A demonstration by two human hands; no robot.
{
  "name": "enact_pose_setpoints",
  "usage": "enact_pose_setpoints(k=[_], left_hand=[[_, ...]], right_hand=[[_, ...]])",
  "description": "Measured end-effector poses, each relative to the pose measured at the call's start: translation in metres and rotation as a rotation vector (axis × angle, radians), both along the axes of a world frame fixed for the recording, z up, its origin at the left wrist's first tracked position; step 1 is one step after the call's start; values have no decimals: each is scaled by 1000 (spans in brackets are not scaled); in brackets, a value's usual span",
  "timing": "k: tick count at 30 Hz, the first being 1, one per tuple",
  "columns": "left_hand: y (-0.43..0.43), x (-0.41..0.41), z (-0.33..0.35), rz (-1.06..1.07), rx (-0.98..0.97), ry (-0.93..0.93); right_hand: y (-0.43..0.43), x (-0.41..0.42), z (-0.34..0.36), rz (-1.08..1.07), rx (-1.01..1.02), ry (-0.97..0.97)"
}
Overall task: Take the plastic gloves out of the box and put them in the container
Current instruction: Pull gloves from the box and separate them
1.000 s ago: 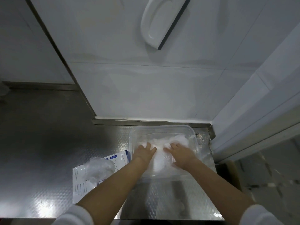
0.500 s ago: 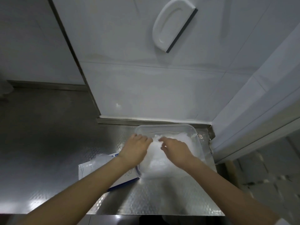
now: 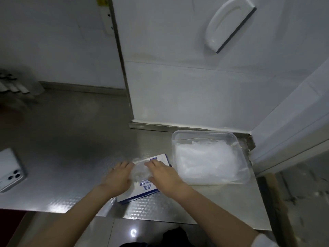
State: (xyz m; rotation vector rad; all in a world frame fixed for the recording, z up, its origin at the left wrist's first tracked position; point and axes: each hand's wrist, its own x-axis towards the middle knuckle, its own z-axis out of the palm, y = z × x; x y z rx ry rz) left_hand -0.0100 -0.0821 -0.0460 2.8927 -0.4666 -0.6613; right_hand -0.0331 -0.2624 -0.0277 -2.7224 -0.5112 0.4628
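Observation:
A white and blue glove box (image 3: pixel 142 190) lies flat on the steel counter, left of a clear plastic container (image 3: pixel 243 179). A heap of thin plastic gloves (image 3: pixel 204 157) fills the container. More crumpled clear gloves (image 3: pixel 140 171) stick out of the box top. My left hand (image 3: pixel 117 177) rests on the box's left side, fingers spread against those gloves. My right hand (image 3: pixel 163 174) lies on the box's right side, fingertips touching the same clump. Whether either hand pinches the gloves is unclear.
A phone (image 3: pixel 9 170) lies at the counter's left edge. A white squeegee (image 3: pixel 229 24) hangs on the tiled wall above. The counter's front edge (image 3: pixel 160 218) runs just below the box. A wall corner stands right of the container.
Both hands have left the container and moved left onto the glove box. The view has swung left and pulled back, showing the phone.

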Motion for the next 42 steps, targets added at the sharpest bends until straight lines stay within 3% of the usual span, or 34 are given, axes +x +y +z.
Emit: enact_pose_setpoints(k=[7, 15, 23, 27, 32, 38, 40, 42], left_hand=[[8, -4, 0, -54, -17, -27], [8, -7, -7, -31, -13, -39], [4, -6, -6, -6, -16, -33], [2, -5, -5, -5, 2, -28], [2, -6, -5, -1, 4, -5], [1, 16, 13, -64, -3, 159], [-2, 30, 29, -3, -130, 114], [-13, 42, 50, 115, -380, 17]], right_hand=[[21, 8, -10, -292, 138, 87], [18, 19, 7, -263, -73, -49], [-8, 22, 36, -397, -88, -190], [-24, 23, 43, -544, 7, -218], [-40, 24, 52, -708, 350, -235], [-65, 30, 82, -710, 515, -324], [-73, 30, 90, -675, 526, -336], [-81, 29, 96, -643, 534, -344]])
